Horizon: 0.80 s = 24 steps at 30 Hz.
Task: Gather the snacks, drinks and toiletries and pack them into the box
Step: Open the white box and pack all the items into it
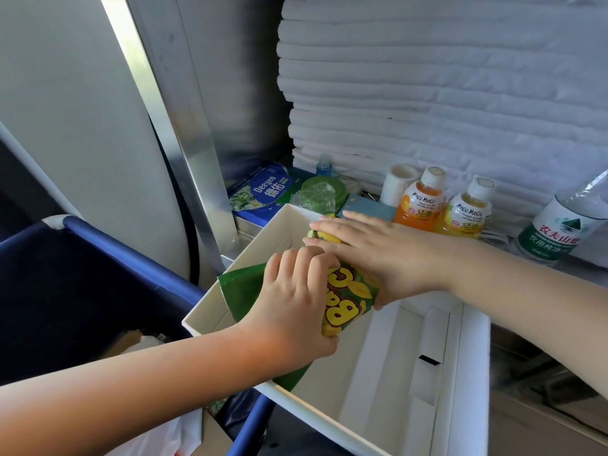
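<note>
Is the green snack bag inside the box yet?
Partly in: left hand and right hand hold the snack bag inside the white box; one corner overlaps its near rim.

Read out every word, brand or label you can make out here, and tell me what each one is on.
"Deeyeo 德佑": blue pack.
"MOGU MOGU": orange drink bottle and yellow drink bottle.
"农夫山泉": water bottle.
Snack bag: big yellow letters, upside down and partly covered; unreadable.
All finer print: too small.
</note>
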Each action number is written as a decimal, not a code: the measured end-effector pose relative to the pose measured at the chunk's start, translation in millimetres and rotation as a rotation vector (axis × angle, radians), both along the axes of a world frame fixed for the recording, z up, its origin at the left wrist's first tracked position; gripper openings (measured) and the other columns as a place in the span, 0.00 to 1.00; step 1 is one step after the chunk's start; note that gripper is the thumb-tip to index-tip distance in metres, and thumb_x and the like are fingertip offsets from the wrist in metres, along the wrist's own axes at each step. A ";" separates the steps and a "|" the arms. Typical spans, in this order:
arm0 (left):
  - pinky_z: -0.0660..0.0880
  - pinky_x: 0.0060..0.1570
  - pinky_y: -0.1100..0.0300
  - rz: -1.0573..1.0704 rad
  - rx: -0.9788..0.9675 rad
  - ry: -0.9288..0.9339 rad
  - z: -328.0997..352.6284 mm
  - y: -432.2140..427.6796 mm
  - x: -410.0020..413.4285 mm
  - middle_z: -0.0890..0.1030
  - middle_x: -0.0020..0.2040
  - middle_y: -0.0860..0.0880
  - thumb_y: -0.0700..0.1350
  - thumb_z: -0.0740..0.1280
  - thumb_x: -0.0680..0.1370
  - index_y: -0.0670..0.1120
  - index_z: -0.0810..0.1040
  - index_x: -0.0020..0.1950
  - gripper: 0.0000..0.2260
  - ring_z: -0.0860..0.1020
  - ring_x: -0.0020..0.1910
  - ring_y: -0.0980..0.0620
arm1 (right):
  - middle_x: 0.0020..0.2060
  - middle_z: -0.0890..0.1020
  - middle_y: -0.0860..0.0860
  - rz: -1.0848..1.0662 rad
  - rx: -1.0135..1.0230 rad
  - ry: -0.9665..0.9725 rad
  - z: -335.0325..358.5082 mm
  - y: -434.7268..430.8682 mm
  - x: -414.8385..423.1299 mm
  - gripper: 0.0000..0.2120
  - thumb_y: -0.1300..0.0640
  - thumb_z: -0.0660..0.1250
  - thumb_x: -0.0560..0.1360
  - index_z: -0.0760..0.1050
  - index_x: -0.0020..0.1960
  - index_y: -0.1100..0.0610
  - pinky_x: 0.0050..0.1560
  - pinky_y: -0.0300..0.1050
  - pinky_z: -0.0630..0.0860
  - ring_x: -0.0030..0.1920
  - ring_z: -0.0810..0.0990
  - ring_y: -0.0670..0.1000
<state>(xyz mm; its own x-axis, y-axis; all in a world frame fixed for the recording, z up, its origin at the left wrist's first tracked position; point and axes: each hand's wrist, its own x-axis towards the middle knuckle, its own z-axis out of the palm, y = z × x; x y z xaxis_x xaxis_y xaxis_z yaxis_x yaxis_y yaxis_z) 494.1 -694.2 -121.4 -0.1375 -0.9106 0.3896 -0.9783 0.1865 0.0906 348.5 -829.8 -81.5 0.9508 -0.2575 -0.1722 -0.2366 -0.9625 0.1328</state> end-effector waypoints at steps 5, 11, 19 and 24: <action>0.73 0.51 0.52 -0.022 -0.004 0.011 -1.1 1.1 -1.1 0.76 0.51 0.46 0.56 0.75 0.50 0.46 0.66 0.56 0.39 0.77 0.47 0.44 | 0.74 0.46 0.50 0.020 -0.016 -0.034 -4.6 0.3 0.0 0.60 0.44 0.78 0.59 0.38 0.75 0.45 0.73 0.46 0.46 0.75 0.43 0.51; 0.75 0.50 0.54 -0.051 0.058 0.005 3.4 2.3 -1.5 0.77 0.52 0.45 0.58 0.76 0.51 0.45 0.66 0.57 0.40 0.78 0.47 0.44 | 0.70 0.56 0.54 0.068 -0.063 -0.103 -5.6 2.1 3.0 0.53 0.43 0.76 0.58 0.50 0.74 0.51 0.68 0.49 0.62 0.72 0.55 0.55; 0.64 0.65 0.53 0.025 0.439 -0.157 10.7 10.6 21.7 0.59 0.69 0.51 0.70 0.64 0.67 0.50 0.50 0.73 0.44 0.66 0.66 0.50 | 0.70 0.56 0.56 0.125 -0.125 -0.013 -8.8 3.1 5.7 0.48 0.43 0.74 0.61 0.52 0.73 0.51 0.69 0.52 0.60 0.72 0.54 0.57; 0.73 0.57 0.52 -0.029 0.834 -0.141 8.3 8.8 31.2 0.65 0.65 0.50 0.66 0.61 0.73 0.52 0.53 0.74 0.35 0.72 0.59 0.49 | 0.73 0.53 0.60 0.211 -0.119 0.163 -32.0 7.4 8.2 0.47 0.48 0.74 0.64 0.51 0.75 0.56 0.70 0.48 0.40 0.71 0.48 0.58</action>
